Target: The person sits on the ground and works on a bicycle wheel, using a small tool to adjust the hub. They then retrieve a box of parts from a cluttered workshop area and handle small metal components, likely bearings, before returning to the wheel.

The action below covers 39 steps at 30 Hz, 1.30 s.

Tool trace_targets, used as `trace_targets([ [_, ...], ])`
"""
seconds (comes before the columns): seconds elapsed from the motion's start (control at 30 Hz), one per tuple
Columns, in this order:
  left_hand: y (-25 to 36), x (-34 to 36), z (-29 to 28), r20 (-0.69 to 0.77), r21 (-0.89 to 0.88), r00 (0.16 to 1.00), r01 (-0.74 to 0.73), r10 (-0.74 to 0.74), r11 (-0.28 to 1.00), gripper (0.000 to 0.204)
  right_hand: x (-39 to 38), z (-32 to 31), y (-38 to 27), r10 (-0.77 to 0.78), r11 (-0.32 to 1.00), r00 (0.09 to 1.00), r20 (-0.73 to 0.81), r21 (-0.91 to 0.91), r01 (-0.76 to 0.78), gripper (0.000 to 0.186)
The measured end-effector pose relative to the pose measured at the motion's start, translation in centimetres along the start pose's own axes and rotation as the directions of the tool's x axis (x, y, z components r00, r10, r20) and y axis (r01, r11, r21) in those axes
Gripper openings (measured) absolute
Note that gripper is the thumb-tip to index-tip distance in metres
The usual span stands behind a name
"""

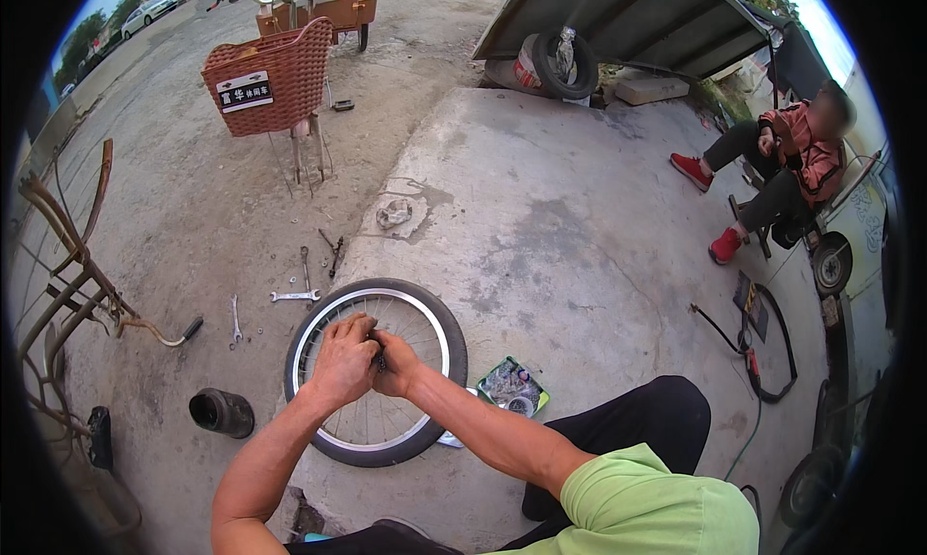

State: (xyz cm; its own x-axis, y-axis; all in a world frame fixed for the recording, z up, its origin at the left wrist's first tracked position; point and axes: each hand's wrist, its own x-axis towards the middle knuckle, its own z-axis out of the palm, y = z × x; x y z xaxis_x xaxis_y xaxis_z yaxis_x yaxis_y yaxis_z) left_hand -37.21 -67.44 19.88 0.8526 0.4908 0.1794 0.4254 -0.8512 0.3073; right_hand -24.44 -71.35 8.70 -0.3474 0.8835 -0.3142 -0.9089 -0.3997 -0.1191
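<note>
A bicycle wheel with a black tyre (458, 357), silver rim and thin spokes lies flat on the ground before me. Above its middle my two hands are close together. The fingers of my left hand (343, 360) are curled and pinching a small dark part (379, 361), mostly hidden between the hands. My right hand (399, 366) closes round the same part from the other side, its fingers bent. The wheel's hub is covered by my hands. Beside the tyre, under my right forearm, sits a green tray (544, 399) of small parts.
Spanners (294, 295) lie left of the wheel, near a dark cylindrical can (221, 413). A rusty metal frame (72, 294) stands far left. Ahead is a red-brown woven basket (280, 82). A black hose (787, 362) lies right; a seated person (772, 159) is beyond it.
</note>
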Motion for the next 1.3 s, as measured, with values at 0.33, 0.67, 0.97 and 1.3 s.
trace_targets([
  [0.33, 0.1, 0.6, 0.5, -0.080, -0.060, 0.996, -0.040, 0.035, 0.997, 0.026, 0.0, -1.3, -1.0, -0.012, 1.000, 0.997, 0.071, -0.002, 0.012, 0.033],
  [0.67, -0.8, 0.2, 1.1, -0.057, -0.181, 0.998, 0.022, -0.033, 0.983, 0.026, 0.6, -2.4, -0.6, 0.003, 1.000, 1.000, 0.019, 0.017, -0.003, 0.029],
  [0.97, -0.5, 0.1, 0.9, 0.001, -0.013, 1.000, 0.015, -0.015, 1.000, 0.027, 0.3, -1.3, -0.7, 0.000, 1.000, 1.000, 0.015, -0.025, 0.000, 0.033],
  [1.3, -0.4, 0.1, 1.2, -0.041, -0.064, 0.999, 0.002, -0.005, 0.998, 0.025, 0.3, -2.7, -0.5, 0.028, 0.999, 0.994, 0.108, 0.017, -0.030, 0.031],
])
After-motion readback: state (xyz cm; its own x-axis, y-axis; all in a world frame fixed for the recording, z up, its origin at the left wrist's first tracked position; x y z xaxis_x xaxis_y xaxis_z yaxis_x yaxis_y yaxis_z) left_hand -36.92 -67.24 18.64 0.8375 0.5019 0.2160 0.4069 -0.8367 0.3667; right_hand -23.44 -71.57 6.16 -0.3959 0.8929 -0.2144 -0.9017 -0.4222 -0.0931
